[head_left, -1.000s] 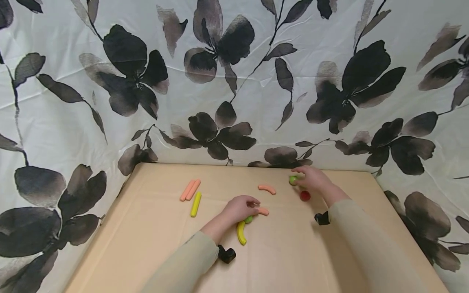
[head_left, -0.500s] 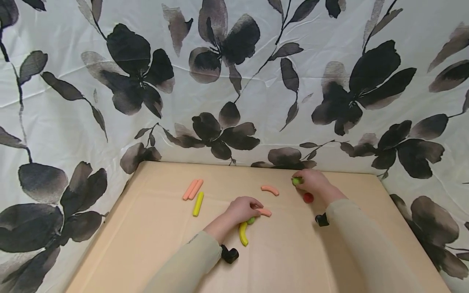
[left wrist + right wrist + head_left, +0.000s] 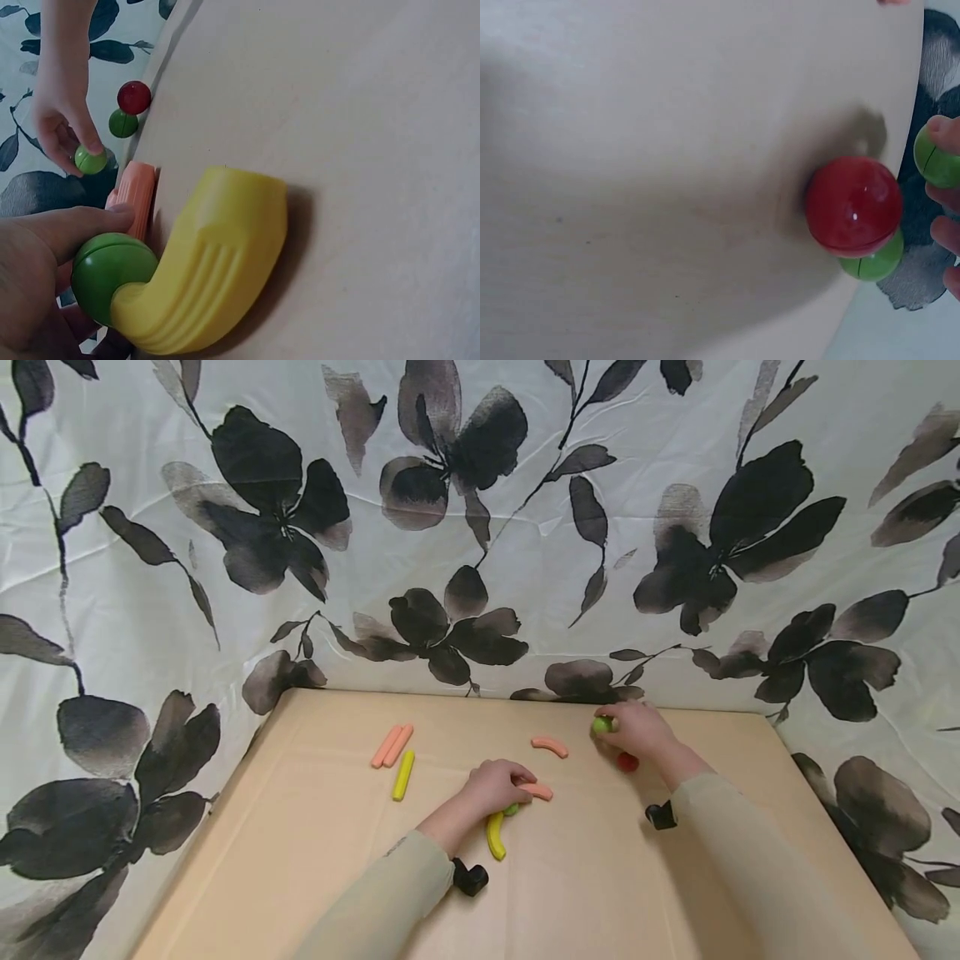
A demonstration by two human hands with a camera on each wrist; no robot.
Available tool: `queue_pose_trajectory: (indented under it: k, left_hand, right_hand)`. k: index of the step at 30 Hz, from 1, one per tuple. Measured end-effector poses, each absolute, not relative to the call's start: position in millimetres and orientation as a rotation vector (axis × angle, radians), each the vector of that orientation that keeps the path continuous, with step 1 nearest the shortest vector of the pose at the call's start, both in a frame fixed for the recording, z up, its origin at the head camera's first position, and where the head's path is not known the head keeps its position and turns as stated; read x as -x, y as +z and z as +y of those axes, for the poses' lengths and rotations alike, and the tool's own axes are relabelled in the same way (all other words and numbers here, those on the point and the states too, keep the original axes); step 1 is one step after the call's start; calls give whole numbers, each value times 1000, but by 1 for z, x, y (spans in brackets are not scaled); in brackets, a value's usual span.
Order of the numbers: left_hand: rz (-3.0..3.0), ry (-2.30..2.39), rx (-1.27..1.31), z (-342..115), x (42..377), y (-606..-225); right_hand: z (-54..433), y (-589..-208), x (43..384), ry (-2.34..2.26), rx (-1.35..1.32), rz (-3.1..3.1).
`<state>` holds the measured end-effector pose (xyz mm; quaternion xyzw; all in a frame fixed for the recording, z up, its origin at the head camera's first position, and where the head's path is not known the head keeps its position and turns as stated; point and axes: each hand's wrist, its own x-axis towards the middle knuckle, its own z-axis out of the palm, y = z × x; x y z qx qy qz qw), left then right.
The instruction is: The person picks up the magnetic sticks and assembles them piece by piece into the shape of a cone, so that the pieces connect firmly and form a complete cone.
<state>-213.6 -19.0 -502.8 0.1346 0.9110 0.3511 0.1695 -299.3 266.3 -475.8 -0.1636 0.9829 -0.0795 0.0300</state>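
Note:
In the head view my left hand [image 3: 491,785] has thumb and fingers at the end of a curved salmon-pink piece [image 3: 537,791] and pinches it. Just beneath this hand lie a green ball [image 3: 109,277] and a ridged yellow curved piece [image 3: 217,262], which overlap in the left wrist view. My right hand [image 3: 637,727], near the far edge of the table, pinches a light green ball [image 3: 937,159] between thumb and fingers. A glossy red ball [image 3: 853,204] lies beside that hand, and another green ball [image 3: 874,259] shows partly behind the red one.
Two straight salmon-pink sticks [image 3: 397,746] and a straight yellow stick [image 3: 403,775] lie on the left of the tan table [image 3: 330,860]. Another curved salmon-pink piece [image 3: 550,746] lies between the hands, farther back. A flowered cloth [image 3: 555,568] hangs behind the table.
The right hand's fingers have closed on the light green ball. The left hand stays in place at the curved salmon-pink piece.

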Motion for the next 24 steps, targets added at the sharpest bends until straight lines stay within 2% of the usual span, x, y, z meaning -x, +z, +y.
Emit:
queue_pose_trajectory:
  k: [7,24]
  left_hand:
    - [2613,1000,-350,-16,211,-504]
    - [2560,1177,-281,-20,210,-507]
  right_hand:
    - [258,-471,281,-331,625,3030]
    - [230,-483,228,-622,490,2903]
